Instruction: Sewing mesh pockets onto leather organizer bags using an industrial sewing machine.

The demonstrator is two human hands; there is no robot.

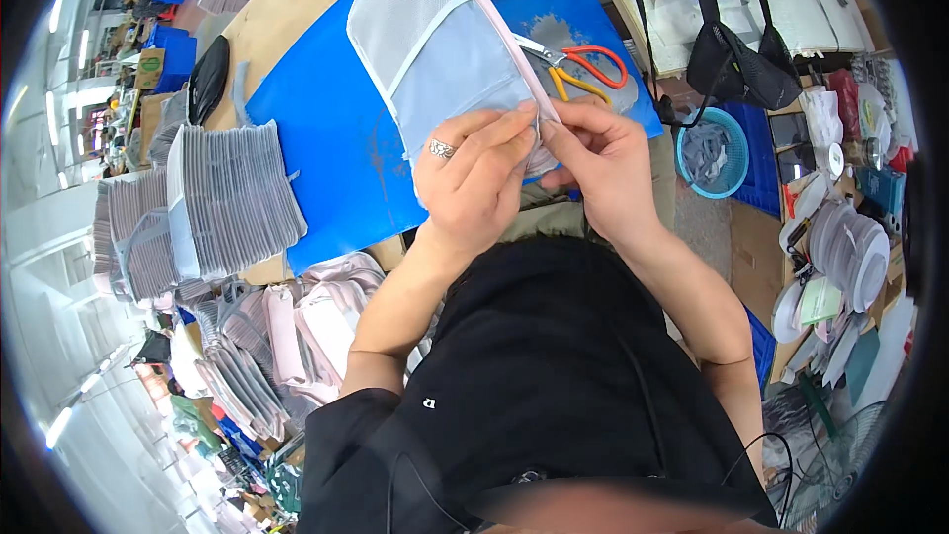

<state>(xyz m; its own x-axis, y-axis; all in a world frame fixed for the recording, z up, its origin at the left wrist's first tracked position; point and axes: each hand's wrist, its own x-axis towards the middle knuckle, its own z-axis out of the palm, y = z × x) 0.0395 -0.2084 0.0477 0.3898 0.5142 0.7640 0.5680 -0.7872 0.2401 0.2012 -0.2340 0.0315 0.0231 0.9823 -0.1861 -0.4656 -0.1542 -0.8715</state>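
A light grey-blue fabric panel [460, 59] with a white mesh pocket and a pink strip along its right edge spreads over the blue work surface [331, 109]. My left hand [473, 173], with a ring on one finger, grips the panel's near end, fingers bent over it. Right beside it, my right hand [605, 163] pinches the near end of the pink edge between thumb and fingers. Both sets of fingertips almost meet; what lies between them is partly hidden. Scissors [565, 61] with one red and one yellow handle lie just beyond my right hand, partly under the panel.
Tall stacks of grey fabric pieces [232, 198] stand left of the blue surface, with pink and white pieces [316, 321] below. At right are a turquoise basket [736, 153], a hanging black bag [739, 64] and shelves with ribbon rolls [852, 257].
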